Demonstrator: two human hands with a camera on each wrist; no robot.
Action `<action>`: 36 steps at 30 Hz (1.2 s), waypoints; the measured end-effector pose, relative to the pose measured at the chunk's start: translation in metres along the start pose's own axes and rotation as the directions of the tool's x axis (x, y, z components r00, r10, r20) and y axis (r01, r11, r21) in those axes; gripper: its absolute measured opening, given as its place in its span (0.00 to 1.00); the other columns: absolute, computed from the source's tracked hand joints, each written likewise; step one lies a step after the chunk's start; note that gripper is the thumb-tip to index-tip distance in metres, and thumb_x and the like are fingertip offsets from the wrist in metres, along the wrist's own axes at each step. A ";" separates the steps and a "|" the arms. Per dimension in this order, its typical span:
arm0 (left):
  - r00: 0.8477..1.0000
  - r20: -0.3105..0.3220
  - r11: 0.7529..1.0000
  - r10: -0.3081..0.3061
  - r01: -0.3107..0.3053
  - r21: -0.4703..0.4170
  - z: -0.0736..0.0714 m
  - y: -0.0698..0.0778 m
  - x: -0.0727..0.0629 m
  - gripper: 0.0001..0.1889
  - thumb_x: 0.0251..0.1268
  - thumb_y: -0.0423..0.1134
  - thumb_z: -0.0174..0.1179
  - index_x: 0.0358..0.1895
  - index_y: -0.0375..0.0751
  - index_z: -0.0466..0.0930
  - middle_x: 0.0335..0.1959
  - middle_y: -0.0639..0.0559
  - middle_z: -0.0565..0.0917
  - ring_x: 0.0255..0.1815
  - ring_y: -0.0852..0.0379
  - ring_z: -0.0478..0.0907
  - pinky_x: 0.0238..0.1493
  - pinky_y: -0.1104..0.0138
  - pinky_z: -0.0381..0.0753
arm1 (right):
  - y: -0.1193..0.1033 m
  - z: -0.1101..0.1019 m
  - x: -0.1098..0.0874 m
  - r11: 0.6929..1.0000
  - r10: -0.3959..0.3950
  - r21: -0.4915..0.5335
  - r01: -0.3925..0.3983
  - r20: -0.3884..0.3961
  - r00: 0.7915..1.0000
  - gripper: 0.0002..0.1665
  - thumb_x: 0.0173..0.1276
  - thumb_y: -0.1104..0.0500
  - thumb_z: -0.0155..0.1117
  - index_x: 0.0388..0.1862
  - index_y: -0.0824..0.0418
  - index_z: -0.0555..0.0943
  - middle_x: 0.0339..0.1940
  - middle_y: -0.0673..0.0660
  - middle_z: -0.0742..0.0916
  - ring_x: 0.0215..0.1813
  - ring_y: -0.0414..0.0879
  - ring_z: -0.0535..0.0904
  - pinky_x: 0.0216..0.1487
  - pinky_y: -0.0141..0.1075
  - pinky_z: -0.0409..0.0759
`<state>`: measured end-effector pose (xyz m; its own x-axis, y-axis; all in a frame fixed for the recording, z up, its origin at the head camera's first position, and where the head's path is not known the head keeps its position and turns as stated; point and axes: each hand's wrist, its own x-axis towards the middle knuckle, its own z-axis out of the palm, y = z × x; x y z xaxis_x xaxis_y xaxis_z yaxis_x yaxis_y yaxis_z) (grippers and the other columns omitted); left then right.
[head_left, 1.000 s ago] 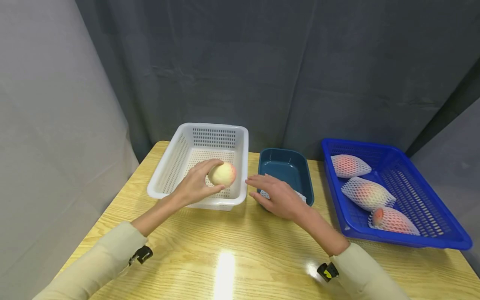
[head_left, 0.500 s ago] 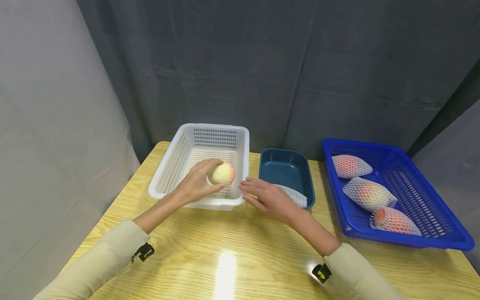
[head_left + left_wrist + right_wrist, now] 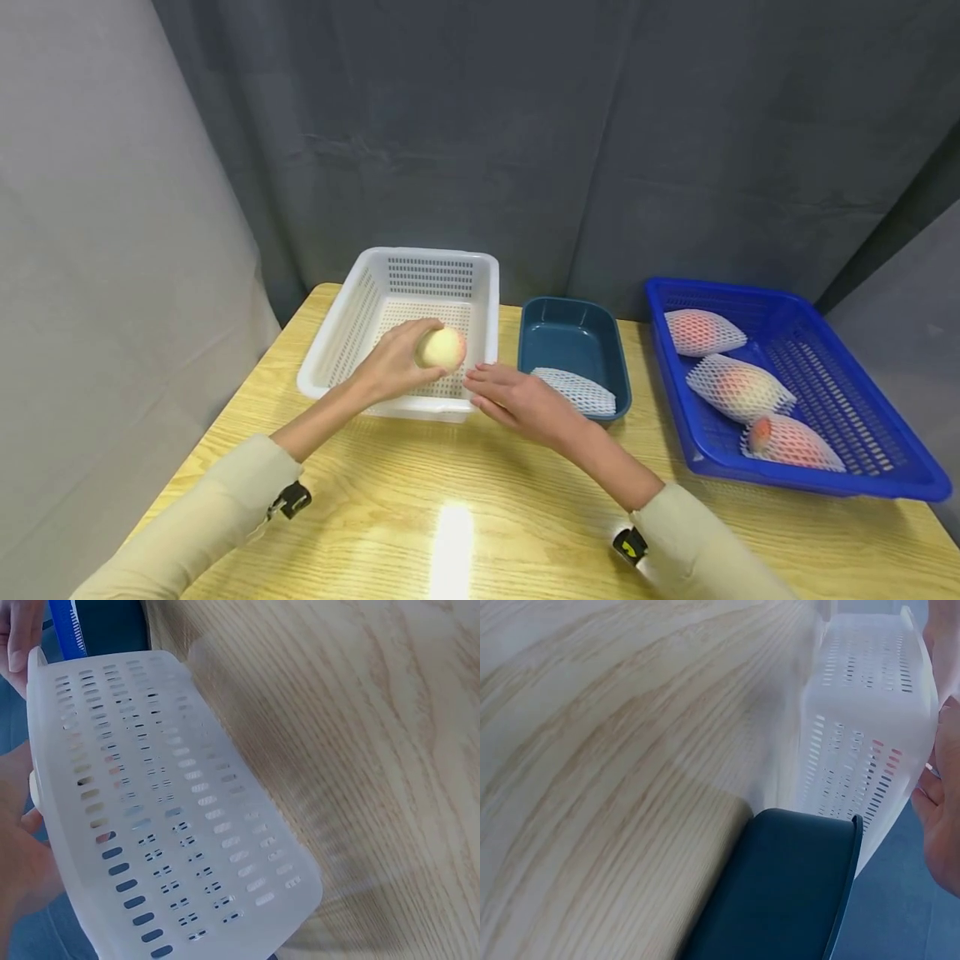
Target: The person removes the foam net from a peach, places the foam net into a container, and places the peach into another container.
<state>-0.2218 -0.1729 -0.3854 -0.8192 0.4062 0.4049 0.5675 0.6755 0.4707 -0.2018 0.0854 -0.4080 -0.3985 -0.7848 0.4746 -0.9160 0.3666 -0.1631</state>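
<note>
My left hand [image 3: 393,362] grips a pale yellow peach [image 3: 444,347] with a pink blush, thumb below and fingers above it. The peach is held over the white plastic basket [image 3: 318,367], in its near right part. My right hand [image 3: 521,404] reaches over the basket's right front corner, fingers fairly straight and holding nothing, fingertips just short of the peach. From the left wrist view, the basket wall [image 3: 157,802] covers most of the peach. In the right wrist view my right hand [image 3: 941,817] shows beside the basket's rim.
A dark teal tray [image 3: 573,337] stands right of the white basket, with a white foam net [image 3: 576,392] in its near end. Further right, a blue basket [image 3: 840,375] holds three net-wrapped peaches [image 3: 738,387]. A dark curtain [image 3: 480,125] hangs behind the wooden table [image 3: 375,500].
My right hand has moved left from over the teal tray toward the peach, uncovering the foam net. The peach in my left hand has shifted slightly left.
</note>
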 end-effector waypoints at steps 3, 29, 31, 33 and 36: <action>1.000 0.012 1.000 -0.016 0.016 -0.004 0.000 -0.001 0.002 0.35 0.47 0.38 0.78 0.61 0.32 0.75 0.58 0.37 0.80 0.58 0.41 0.77 0.55 0.52 0.79 | 0.000 0.002 0.000 1.000 -0.006 -0.006 0.006 0.003 1.000 0.20 0.74 0.59 0.63 0.61 0.64 0.82 0.61 0.59 0.83 0.67 0.54 0.74 0.64 0.45 0.74; 0.982 0.151 0.993 -0.113 0.109 0.035 0.002 -0.008 0.011 0.31 0.49 0.39 0.76 0.58 0.33 0.77 0.49 0.40 0.84 0.47 0.43 0.81 0.48 0.53 0.80 | 0.004 0.005 0.001 0.999 -0.043 0.002 0.043 0.041 0.998 0.20 0.77 0.56 0.58 0.61 0.64 0.82 0.60 0.58 0.84 0.70 0.53 0.71 0.71 0.45 0.65; 0.978 0.168 0.992 -0.127 0.121 0.046 0.001 -0.008 0.011 0.31 0.50 0.40 0.76 0.59 0.32 0.77 0.49 0.39 0.84 0.47 0.42 0.81 0.48 0.53 0.80 | 0.004 0.005 0.001 0.999 -0.032 0.015 0.031 0.046 0.998 0.20 0.77 0.56 0.57 0.61 0.64 0.82 0.60 0.57 0.84 0.71 0.52 0.70 0.71 0.44 0.64; 0.973 0.185 0.990 -0.142 0.134 0.054 0.001 -0.009 0.011 0.31 0.50 0.40 0.76 0.58 0.31 0.77 0.48 0.39 0.84 0.46 0.42 0.81 0.46 0.53 0.81 | 0.004 0.005 0.001 0.999 -0.024 0.027 0.023 0.048 0.999 0.20 0.77 0.56 0.57 0.62 0.63 0.82 0.60 0.57 0.84 0.71 0.52 0.69 0.71 0.44 0.65; 0.968 0.200 0.988 -0.150 0.140 0.065 0.001 -0.011 0.010 0.31 0.50 0.41 0.76 0.57 0.31 0.77 0.46 0.38 0.85 0.44 0.42 0.82 0.44 0.53 0.81 | 0.004 0.006 0.001 0.999 -0.022 0.033 0.020 0.049 0.999 0.20 0.77 0.55 0.58 0.62 0.62 0.82 0.61 0.57 0.84 0.72 0.52 0.69 0.70 0.44 0.66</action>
<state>-0.2359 -0.1756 -0.3870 -0.8950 0.4145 0.1648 0.4407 0.7641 0.4711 -0.2063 0.0828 -0.4130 -0.3800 -0.8160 0.4356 -0.9250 0.3336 -0.1819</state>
